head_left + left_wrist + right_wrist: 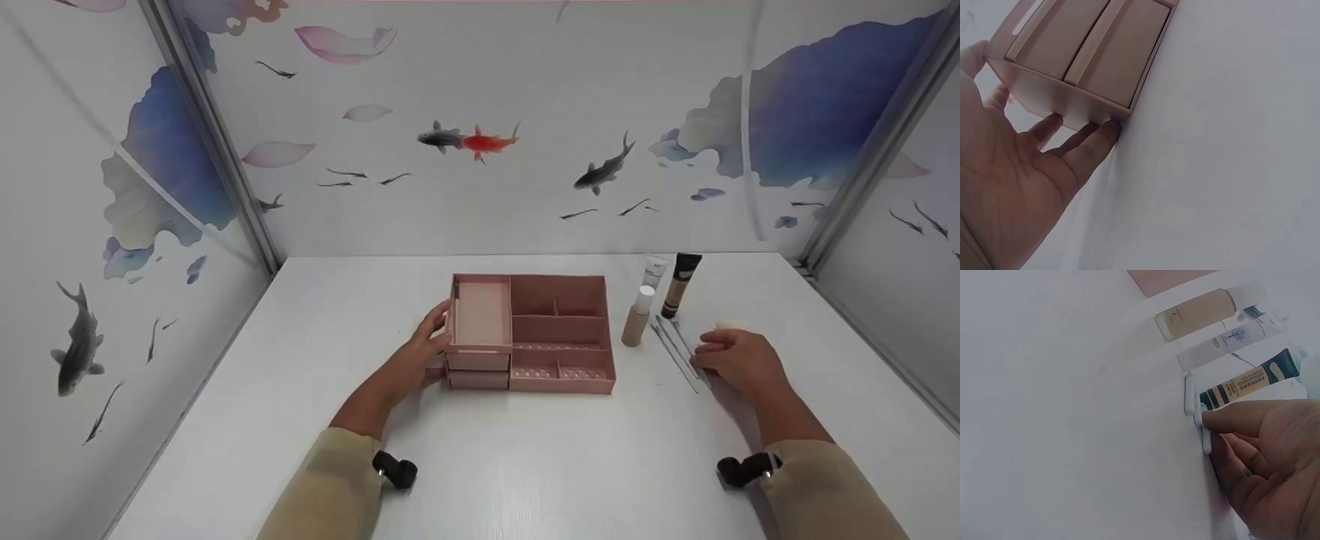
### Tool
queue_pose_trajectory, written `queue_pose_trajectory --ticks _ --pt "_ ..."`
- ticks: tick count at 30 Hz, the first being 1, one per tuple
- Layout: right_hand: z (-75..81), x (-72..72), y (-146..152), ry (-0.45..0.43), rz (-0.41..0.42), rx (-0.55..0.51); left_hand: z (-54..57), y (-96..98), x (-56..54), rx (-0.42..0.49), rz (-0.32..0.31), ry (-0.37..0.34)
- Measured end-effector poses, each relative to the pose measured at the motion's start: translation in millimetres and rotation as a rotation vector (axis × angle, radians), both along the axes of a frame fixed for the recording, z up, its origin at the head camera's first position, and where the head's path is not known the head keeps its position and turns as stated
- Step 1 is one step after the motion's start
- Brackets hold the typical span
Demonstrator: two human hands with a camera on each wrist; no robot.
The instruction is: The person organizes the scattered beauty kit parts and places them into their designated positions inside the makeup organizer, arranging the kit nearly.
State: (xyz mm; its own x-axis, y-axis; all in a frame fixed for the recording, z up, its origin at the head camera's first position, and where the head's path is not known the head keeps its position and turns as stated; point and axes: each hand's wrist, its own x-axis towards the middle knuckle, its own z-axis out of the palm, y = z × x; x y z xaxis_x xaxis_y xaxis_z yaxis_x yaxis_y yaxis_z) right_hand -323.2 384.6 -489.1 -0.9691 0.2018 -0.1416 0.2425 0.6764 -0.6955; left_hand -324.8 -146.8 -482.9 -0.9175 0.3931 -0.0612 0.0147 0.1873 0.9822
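Observation:
A pink desktop organizer [562,334] with two drawers on its left part and open compartments on its right stands on the table. My left hand [416,352] touches its left side; in the left wrist view the spread fingers [1092,152] lie against the side wall below the drawer fronts. On the far right, my right hand [742,364] pinches a slim pale stick [1206,440] between thumb and fingers. Further slim sticks [675,356] lie beside it on the table.
Between the organizer and my right hand are a foundation bottle [636,319] with a white cap, a white tube [654,271] and a black-and-tan tube [681,285]. A pale cream item [731,325] shows behind the right hand. White printed panels [480,210] wall the table [480,465].

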Motion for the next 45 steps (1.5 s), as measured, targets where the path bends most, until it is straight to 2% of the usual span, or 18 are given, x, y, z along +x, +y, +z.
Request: queue_pose_trajectory --ticks 6,13,21,28,38,45 --pt "2.8 0.3 -3 0.004 -0.011 0.011 0.9 0.3 0.2 -0.010 0.002 0.002" --pt "1.6 -2.0 -4 -0.017 -0.030 -0.033 2.6 0.6 1.6 -0.025 0.002 0.001" --pt "1.7 1.7 -6 0.007 -0.034 -0.056 1.5 0.0 1.7 -0.029 0.006 0.001" --pt "6.4 3.1 -6 -0.002 -0.056 -0.160 1.5 0.4 0.3 0.005 0.017 -0.026" --pt "16.9 -0.4 -12 -0.013 -0.115 -0.323 1.2 -0.3 -2.2 -0.012 0.011 -0.017" --pt "26.0 -0.1 -20 0.002 -0.107 -0.454 0.5 -0.3 -2.4 -0.008 0.007 -0.023"
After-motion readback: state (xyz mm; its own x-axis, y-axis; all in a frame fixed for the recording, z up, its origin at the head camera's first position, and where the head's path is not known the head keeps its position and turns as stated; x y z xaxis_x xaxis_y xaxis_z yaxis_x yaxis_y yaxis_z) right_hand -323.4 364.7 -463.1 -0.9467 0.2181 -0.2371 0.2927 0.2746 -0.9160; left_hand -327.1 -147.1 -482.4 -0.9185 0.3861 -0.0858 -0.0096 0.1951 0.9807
